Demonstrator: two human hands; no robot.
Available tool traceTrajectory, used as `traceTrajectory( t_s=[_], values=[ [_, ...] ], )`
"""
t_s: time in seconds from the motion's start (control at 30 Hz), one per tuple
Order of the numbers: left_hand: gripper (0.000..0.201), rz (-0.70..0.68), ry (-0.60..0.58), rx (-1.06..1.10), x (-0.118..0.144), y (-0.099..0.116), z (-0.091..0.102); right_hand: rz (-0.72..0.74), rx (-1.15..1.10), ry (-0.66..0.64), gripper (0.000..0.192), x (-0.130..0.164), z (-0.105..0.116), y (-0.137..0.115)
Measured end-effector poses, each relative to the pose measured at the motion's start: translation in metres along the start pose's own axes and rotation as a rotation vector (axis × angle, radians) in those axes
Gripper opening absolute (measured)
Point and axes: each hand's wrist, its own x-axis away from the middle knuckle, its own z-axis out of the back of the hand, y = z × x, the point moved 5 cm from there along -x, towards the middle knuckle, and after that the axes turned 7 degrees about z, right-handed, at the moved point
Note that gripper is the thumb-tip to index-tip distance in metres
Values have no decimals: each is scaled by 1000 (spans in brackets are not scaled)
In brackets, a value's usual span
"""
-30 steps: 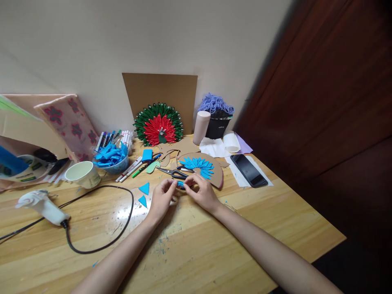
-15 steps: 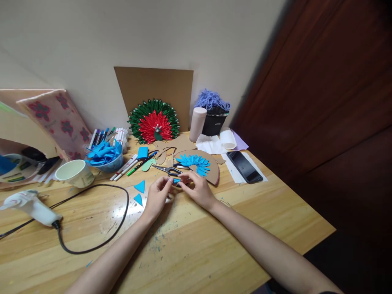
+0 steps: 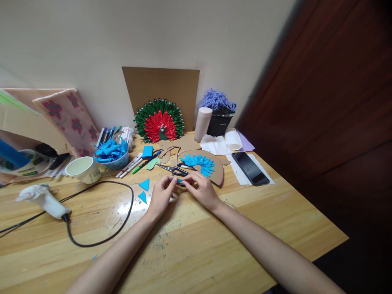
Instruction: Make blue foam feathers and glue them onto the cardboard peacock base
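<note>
Compared with the earlier frames, both hands are staying together at the middle of the table [image 3: 214,253], and the view is drifting only slightly; the small blue piece [image 3: 179,180] is showing less between the fingers than a second ago. The left hand [image 3: 161,196] and the right hand [image 3: 200,190] are meeting fingertip to fingertip, each grip pinched together on the blue piece, just near of the scissors [image 3: 171,169].

The blue piece is largely hidden by the fingertips, so its shape is hard to make out. Both forearms are being cut off at the near edge.

Just beyond the hands, a cardboard half-disc [image 3: 216,171] is carrying a fan of blue petals [image 3: 197,163]. Two blue triangles [image 3: 143,190] are lying left of the left hand. Further left, a glue gun [image 3: 45,200] is lying with its black cord [image 3: 101,241] looping across the wood, near a paper cup [image 3: 82,169] and a bowl of blue scraps [image 3: 112,153]. A red and green rosette [image 3: 159,124] is leaning at the far wall; a phone [image 3: 249,168] is lying to the right.
</note>
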Motion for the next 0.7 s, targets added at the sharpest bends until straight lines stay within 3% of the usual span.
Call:
traceTrajectory(
  t_s=[0.7],
  values=[
    [31, 0, -4, 18, -1, -4, -1, 39, 41, 2, 10, 0, 1, -1]
  ],
)
